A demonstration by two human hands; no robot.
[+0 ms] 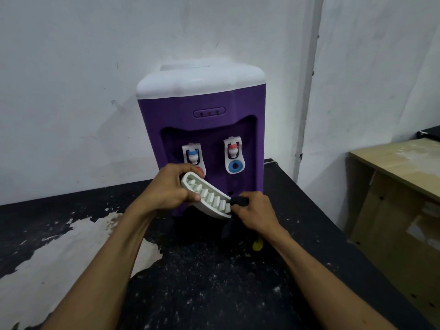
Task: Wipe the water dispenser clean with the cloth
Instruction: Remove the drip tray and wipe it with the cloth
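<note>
1. My left hand (166, 189) was closed around the far-left end of the pale, slotted plastic drip tray (206, 198), thumb on the near rim and fingers curled over the far edge.
2. My right hand (256, 211) was clenched on the dark cloth (238, 201), pressing a bunched wad of it onto the tray's near-right end, while a loose tail of the cloth hung below the hand.
3. The tray was held in the air just in front of the dispenser's base; its long axis ran from upper left down to lower right, and its slotted face was tipped up toward the camera.
4. The purple plastic water dispenser with a white top (202, 110) stood upright at the back of the table against the white wall (71, 91), its front facing me.
5. Its recess showed a blue-capped tap (193, 156) on the left and a red-capped tap (233, 148) on the right, under a small oval panel of three indicator lights (209, 113).
6. The black tabletop (214, 282) was speckled, with a large patch worn pale on its left.
7. My left hand hid the lower part of the left tap's lever, the cloth covered the tray's right tip, and a small yellow object (257, 244) peeked out from behind my right wrist, too hidden to identify.
</note>
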